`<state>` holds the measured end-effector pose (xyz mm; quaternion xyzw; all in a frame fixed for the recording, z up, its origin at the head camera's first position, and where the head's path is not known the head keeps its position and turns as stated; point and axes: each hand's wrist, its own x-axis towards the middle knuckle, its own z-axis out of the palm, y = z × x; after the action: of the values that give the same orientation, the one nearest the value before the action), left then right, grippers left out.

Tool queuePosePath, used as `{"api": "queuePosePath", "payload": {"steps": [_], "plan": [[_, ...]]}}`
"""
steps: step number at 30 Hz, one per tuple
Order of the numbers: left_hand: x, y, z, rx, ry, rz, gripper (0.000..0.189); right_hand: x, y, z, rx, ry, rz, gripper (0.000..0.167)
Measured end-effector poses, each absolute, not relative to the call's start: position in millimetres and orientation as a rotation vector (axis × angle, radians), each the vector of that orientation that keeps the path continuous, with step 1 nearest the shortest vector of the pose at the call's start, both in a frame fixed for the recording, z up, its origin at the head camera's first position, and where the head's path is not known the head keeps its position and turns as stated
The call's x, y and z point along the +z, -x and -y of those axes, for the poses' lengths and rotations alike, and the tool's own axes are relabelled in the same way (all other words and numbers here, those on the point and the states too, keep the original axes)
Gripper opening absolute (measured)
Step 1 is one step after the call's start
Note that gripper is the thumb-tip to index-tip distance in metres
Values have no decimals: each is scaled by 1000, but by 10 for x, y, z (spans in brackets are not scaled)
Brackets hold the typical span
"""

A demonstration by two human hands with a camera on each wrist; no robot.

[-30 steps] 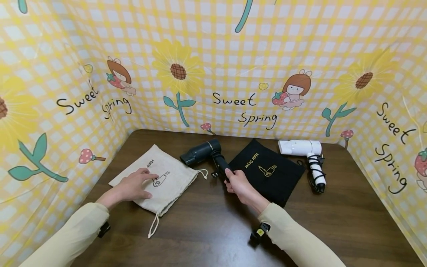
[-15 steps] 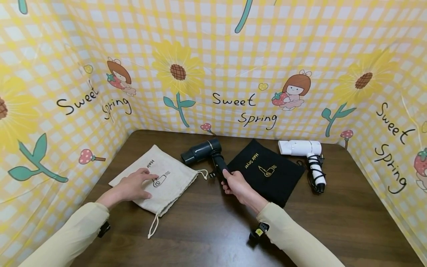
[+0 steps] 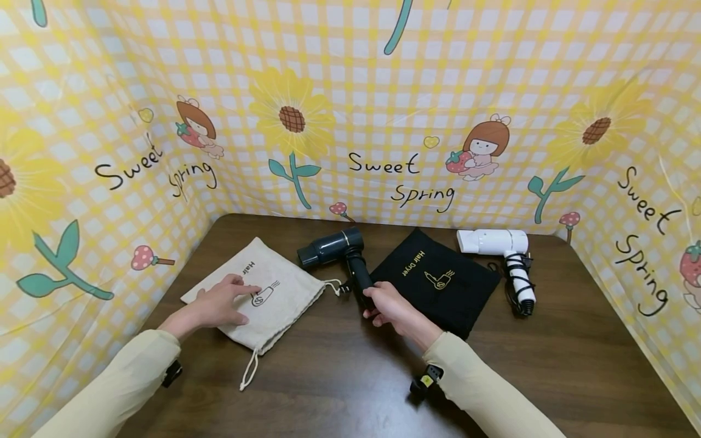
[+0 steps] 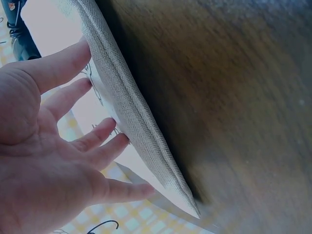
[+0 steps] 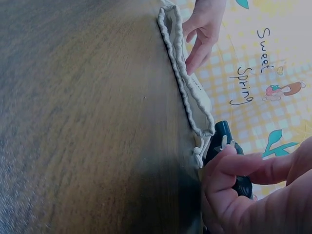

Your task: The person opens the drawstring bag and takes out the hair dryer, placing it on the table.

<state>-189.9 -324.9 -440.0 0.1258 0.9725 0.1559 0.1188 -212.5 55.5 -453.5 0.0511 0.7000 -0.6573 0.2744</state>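
My left hand [image 3: 221, 302] rests with spread fingers on a cream drawstring bag [image 3: 285, 316] printed with a hair dryer. In the left wrist view its fingertips [image 4: 124, 138] touch the bag's upper face. My right hand [image 3: 391, 307] grips the handle of a dark hair dryer [image 3: 331, 246], whose nozzle points left toward the bag. The dryer's plug [image 3: 344, 288] sits beside the handle, near the bag's cord. In the right wrist view the bag's gathered mouth [image 5: 187, 83] stands slightly apart, and the curled right fingers [image 5: 222, 180] hide most of the handle.
Just right of the dark dryer lies a black "Hair Dryer" bag [image 3: 438, 280]. Beyond it is a white hair dryer [image 3: 493, 242], its black cord wound round the handle. Patterned yellow cloth [image 3: 372, 121] walls the brown table [image 3: 328, 377] at the back and sides.
The right hand has shifted slightly left and toward me with the dryer's handle, and the plug has swung left toward the bag's cord. My left hand stays on the cream bag.
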Motion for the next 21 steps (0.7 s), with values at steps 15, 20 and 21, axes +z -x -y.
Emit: {"api": "queuePosePath", "payload": {"steps": [15, 20, 21], "plan": [[-4385, 1921, 3240, 465, -357, -2830, 72, -4608, 2113, -577, -1750, 24, -1924, 49], [-4391, 1921, 3208, 437, -332, -2828, 73, -4617, 2116, -595, -1733, 38, -1923, 49], [-4390, 1922, 3200, 431, -327, -2827, 73, -4617, 2118, -598, -1730, 40, -1923, 49]]}}
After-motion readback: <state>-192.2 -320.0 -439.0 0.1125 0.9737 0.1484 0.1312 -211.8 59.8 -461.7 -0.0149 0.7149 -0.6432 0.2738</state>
